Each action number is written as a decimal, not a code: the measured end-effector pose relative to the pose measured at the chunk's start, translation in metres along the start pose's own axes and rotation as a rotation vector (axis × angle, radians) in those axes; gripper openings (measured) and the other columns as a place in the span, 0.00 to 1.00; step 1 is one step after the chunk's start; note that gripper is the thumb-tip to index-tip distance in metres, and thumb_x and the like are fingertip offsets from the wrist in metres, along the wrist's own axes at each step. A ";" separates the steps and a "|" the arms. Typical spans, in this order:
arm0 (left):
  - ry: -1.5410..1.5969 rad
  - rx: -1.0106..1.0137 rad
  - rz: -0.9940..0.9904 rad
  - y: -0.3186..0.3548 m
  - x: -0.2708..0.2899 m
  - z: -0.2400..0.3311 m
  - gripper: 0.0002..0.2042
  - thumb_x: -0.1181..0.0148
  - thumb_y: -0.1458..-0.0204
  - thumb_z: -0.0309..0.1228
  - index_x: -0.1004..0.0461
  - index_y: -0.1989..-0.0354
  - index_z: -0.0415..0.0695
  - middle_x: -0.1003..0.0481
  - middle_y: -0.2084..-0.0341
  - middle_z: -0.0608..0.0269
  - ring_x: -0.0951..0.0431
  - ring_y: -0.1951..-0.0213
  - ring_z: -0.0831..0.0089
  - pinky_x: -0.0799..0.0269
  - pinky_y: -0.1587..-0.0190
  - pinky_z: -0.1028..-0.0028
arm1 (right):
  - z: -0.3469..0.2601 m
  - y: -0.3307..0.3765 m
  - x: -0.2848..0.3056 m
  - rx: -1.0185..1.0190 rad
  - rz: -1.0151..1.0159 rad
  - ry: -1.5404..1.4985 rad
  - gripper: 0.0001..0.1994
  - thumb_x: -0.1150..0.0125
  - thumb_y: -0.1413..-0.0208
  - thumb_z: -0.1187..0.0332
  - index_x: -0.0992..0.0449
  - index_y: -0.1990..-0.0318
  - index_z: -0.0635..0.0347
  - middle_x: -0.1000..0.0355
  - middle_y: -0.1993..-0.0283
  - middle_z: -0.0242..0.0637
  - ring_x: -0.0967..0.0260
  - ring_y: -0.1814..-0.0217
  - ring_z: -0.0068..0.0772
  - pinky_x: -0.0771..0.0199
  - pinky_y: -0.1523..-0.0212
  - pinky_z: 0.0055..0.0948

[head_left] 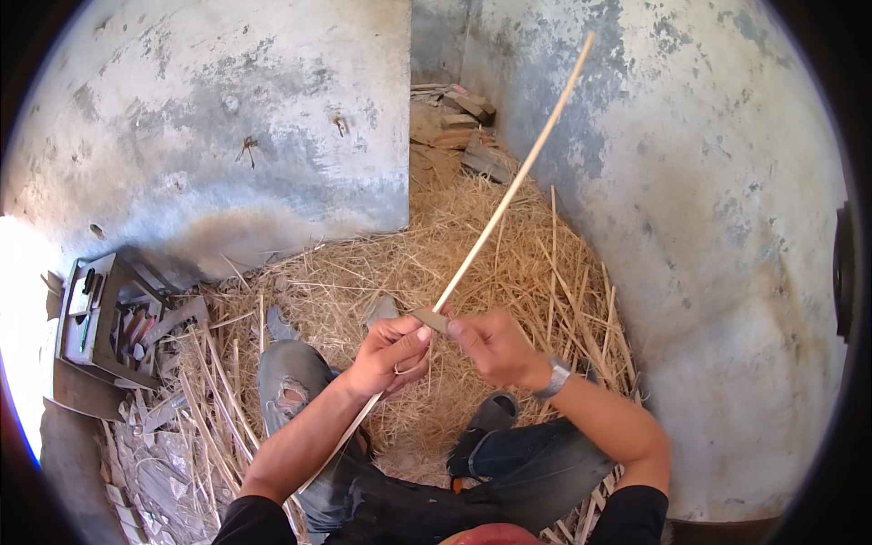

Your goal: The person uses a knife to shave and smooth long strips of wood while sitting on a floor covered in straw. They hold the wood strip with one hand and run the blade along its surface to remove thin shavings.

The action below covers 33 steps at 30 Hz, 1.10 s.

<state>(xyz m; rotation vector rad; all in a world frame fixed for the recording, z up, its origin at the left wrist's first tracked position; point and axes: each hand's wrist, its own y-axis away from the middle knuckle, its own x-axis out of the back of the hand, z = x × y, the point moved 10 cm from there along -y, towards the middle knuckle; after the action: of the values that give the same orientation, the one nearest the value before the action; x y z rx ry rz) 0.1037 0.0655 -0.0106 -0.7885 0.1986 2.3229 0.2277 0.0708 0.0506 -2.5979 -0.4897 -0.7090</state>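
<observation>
A long, pale wooden stick (509,197) slants from beside my left leg up toward the far right. My left hand (391,357) is closed around its lower part, a ring on one finger. In my right hand (495,350), just to the right, is one end of a small flat grey-brown strip (431,320). The strip lies across the stick beside my left thumb; whether it is a blade or a folded piece cannot be made out. A metal-banded watch (553,377) circles my right wrist.
Straw-like shavings (363,272) cover the floor. At left stands an open box (109,313) with hand tools, near loose strips (211,400). Wood scraps (468,113) are piled far back. Worn walls (245,109) rise on both sides. My sandalled foot (490,418) rests below my hands.
</observation>
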 end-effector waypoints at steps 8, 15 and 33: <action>-0.094 -0.085 -0.039 0.006 -0.006 0.008 0.20 0.48 0.29 0.27 0.31 0.30 0.44 0.40 0.84 0.77 0.45 0.85 0.87 0.49 0.83 0.79 | 0.023 0.005 0.080 -0.121 0.426 -0.372 0.23 0.48 0.28 0.53 0.32 0.77 0.53 0.48 0.84 0.19 0.52 0.84 0.17 0.50 0.81 0.26; -0.393 -0.135 0.069 0.006 -0.002 0.011 0.21 0.44 0.32 0.26 0.31 0.30 0.41 0.35 0.81 0.76 0.40 0.81 0.89 0.46 0.79 0.80 | 0.001 0.008 0.030 -0.225 0.133 -0.073 0.16 0.34 0.36 0.55 0.19 0.64 0.61 0.32 0.80 0.26 0.40 0.80 0.16 0.42 0.78 0.24; -0.449 -0.158 0.267 0.009 0.033 0.040 0.24 0.48 0.31 0.29 0.38 0.27 0.41 0.34 0.84 0.72 0.38 0.86 0.86 0.43 0.84 0.81 | -0.014 0.020 0.034 -0.124 -0.068 -0.018 0.13 0.29 0.40 0.59 0.16 0.60 0.60 0.25 0.75 0.29 0.38 0.76 0.18 0.40 0.74 0.25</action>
<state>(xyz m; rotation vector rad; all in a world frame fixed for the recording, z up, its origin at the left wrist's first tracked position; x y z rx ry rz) 0.0589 0.0905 0.0012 -0.3065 -0.0855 2.7260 0.2578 0.0551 0.0743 -2.7164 -0.5577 -0.7619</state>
